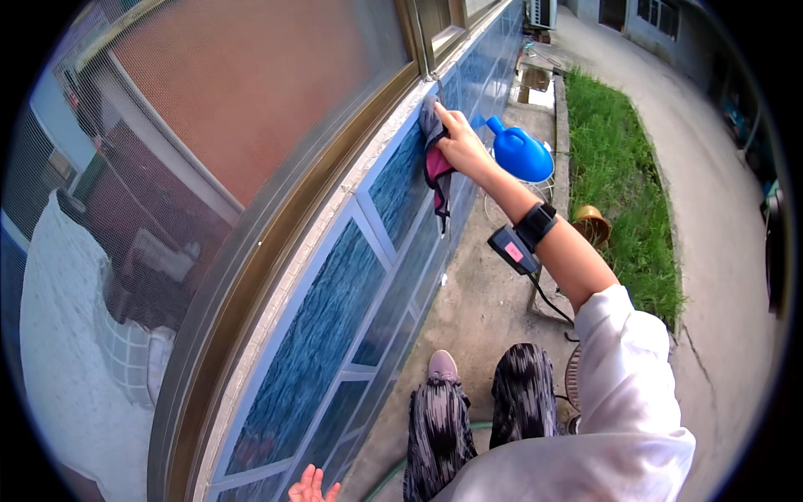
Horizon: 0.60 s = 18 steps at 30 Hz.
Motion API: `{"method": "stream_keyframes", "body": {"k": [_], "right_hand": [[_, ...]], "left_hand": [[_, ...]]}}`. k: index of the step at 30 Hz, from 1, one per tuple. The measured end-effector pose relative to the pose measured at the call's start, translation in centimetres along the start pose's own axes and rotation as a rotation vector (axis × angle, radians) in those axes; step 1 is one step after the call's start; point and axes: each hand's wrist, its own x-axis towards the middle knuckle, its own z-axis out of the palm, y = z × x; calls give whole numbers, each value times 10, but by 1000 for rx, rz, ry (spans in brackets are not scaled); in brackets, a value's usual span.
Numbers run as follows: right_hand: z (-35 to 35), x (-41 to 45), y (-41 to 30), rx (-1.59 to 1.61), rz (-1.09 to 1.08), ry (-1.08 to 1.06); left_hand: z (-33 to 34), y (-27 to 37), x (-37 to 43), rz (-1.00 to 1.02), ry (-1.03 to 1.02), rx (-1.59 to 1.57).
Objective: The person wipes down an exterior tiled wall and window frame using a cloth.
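Note:
My right hand [463,143] grips a grey and pink cloth [438,164] and presses it against the top of the blue tiled wall [313,332], just below the pale ledge. The cloth's lower corner hangs loose along the tiles. Low in the picture, the fingers of my left hand [312,484] are apart near the wall, with nothing seen in them; the rest of that hand is cut off by the picture's edge. A black strap with a small device [513,250] sits on my right forearm.
Above the ledge is a brown-framed window with a mesh screen [251,106]. Beyond my right hand, a blue plastic jug [522,154] appears above the concrete floor. A strip of grass [611,169] holds an orange-brown pot [591,224]. A green hose [384,482] runs by my feet.

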Motion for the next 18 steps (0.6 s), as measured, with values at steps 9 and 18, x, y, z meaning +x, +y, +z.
{"method": "stream_keyframes", "body": {"k": [9, 18], "right_hand": [[-3, 21, 12, 10, 95, -12], [24, -21, -20, 83, 72, 68]], "left_hand": [[-8, -3, 0, 7, 26, -19], [-2, -5, 8, 55, -125, -61]]}}
